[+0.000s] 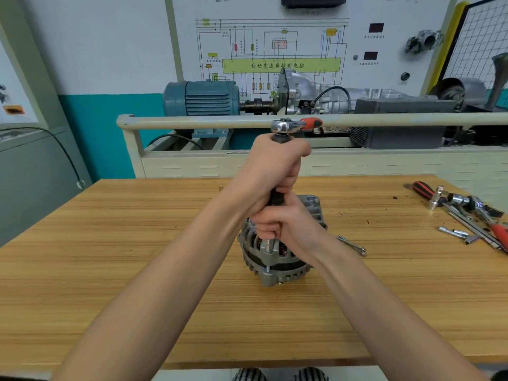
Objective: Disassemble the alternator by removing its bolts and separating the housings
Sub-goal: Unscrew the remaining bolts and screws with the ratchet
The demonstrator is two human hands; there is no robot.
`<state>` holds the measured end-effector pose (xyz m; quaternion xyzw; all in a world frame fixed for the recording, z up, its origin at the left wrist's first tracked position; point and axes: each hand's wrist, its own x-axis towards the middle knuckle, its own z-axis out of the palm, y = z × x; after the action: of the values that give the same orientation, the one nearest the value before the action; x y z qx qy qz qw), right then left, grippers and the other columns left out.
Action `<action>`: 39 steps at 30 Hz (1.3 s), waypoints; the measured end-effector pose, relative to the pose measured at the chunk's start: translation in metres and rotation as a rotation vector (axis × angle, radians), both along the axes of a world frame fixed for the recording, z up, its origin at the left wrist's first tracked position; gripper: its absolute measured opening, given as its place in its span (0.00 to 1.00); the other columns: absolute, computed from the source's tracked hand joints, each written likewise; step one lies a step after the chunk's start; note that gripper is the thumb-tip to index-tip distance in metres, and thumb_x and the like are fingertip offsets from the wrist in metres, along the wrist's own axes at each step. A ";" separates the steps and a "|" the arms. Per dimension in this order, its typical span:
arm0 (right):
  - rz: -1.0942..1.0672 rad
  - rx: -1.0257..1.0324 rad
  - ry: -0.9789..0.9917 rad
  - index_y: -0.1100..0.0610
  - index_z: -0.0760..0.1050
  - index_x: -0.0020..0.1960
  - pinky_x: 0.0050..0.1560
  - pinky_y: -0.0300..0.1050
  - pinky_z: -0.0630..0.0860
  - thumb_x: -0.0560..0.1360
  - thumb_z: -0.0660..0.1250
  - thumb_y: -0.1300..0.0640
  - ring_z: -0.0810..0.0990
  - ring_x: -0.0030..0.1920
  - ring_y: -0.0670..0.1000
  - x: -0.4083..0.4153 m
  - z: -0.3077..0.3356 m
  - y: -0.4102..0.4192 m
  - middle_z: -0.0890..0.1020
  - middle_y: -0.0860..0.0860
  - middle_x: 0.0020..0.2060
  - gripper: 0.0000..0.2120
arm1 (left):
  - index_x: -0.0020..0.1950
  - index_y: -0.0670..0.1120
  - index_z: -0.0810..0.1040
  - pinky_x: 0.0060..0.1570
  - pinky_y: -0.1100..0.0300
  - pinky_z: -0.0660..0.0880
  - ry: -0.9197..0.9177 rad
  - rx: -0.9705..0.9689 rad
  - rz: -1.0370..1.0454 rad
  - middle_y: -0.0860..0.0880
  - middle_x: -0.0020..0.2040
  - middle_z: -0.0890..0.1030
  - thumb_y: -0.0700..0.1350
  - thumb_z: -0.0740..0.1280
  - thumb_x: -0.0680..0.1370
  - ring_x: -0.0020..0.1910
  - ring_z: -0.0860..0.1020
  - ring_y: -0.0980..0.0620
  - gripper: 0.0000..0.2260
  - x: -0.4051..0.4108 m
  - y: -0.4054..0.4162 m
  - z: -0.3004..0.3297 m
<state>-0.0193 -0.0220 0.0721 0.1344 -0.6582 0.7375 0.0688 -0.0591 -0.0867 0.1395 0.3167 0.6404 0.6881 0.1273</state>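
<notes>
Alternator (275,259) sat upright on the wooden worktop (137,270), just below the centre of the frame, its ribbed grey housing facing you and copper windings showing through the slots. Your left hand (272,171) was wrapped tight round the black shaft of an upright tool (276,193), the grip clamped near its upper end. A ratchet head (283,125) with an orange handle capped that tool at the top. Your right hand (280,224) was lower, its fingers curled round the tool's silver lower end (267,246), directly above a bolt (267,268) at the front edge of the housing. Two long loose bolts (353,244) lay on the worktop just right of the alternator. Toward the right edge of the frame lay a scatter of sockets, extension bars and ratchets (467,213), well apart from the alternator.
</notes>
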 end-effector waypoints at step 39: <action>-0.061 -0.661 0.673 0.55 0.66 0.24 0.31 0.41 0.67 0.77 0.56 0.60 0.65 0.24 0.48 0.018 0.083 0.013 0.65 0.49 0.21 0.21 | 0.24 0.49 0.59 0.21 0.70 0.53 -0.054 0.135 -0.162 0.54 0.19 0.58 0.33 0.59 0.77 0.17 0.54 0.57 0.24 -0.011 -0.019 -0.012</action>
<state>-0.0016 -0.0090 0.1548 0.3174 -0.3329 0.8207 0.3389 -0.0705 -0.1056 0.1270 0.3567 0.5613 0.7253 0.1779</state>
